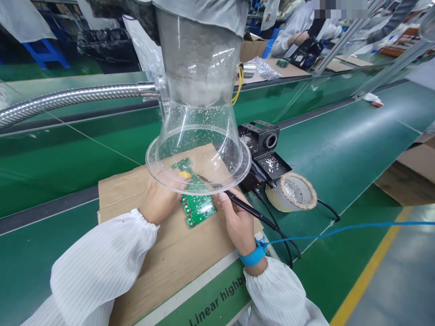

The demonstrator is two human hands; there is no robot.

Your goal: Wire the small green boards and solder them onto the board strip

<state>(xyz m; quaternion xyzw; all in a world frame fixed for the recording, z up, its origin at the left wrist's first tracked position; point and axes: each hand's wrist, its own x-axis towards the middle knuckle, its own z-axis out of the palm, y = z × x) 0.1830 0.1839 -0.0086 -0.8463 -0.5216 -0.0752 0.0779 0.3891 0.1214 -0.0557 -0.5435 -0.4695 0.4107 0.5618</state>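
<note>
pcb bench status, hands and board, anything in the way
Left hand on green circuit board. Right hand gripping black soldering iron, tip aimed at board. Clear fume hood hanging above, rim across view of both hands.

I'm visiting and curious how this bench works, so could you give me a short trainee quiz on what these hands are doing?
1. Which hand holds the soldering iron?
2. True or false: the blue wrist strap is on the left wrist.
3. Fill in the blank: the green circuit board lies on a sheet of ____.

Key:
1. The right hand.
2. False: it is on the right wrist.
3. Cardboard.
</note>
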